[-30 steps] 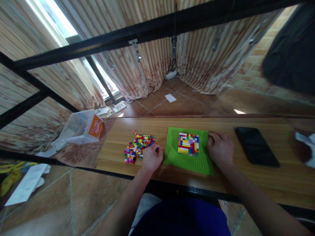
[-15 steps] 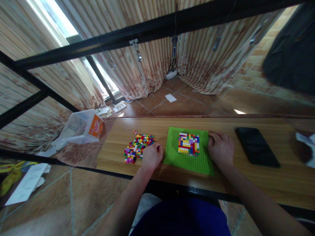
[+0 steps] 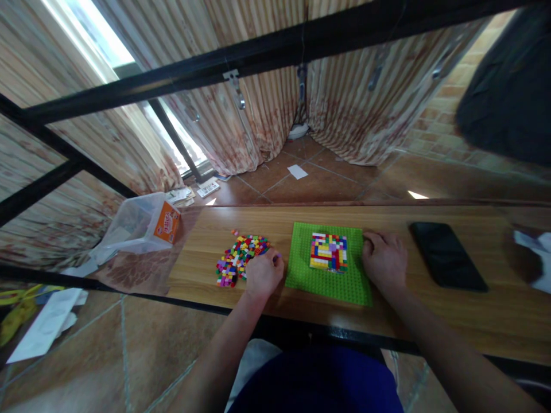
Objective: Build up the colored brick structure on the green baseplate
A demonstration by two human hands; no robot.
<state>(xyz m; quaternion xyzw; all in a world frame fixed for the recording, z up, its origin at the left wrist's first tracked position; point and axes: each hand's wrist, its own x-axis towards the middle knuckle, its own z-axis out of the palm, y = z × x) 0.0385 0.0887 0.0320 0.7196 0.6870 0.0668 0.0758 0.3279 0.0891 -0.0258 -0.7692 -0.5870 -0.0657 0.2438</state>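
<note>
A green studded baseplate lies on the wooden table, bearing a square block of multicoloured toy bricks near its middle. To its left is a heap of loose small bricks in mixed colours. My left hand is closed in a pinch between the heap and the plate, covering part of the heap's right side. A small purple toy brick shows at its fingertips, mostly hidden. With fingers curled, my right hand grips the baseplate's right edge.
Right of my right hand lies a black phone, with crumpled white paper farther right. A clear plastic tub with an orange label stands left of the table. A black metal bar crosses in front of curtains.
The whole view has shifted very slightly. Both hands keep nearly the same place and pose, and the bricks on the baseplate look unchanged.
</note>
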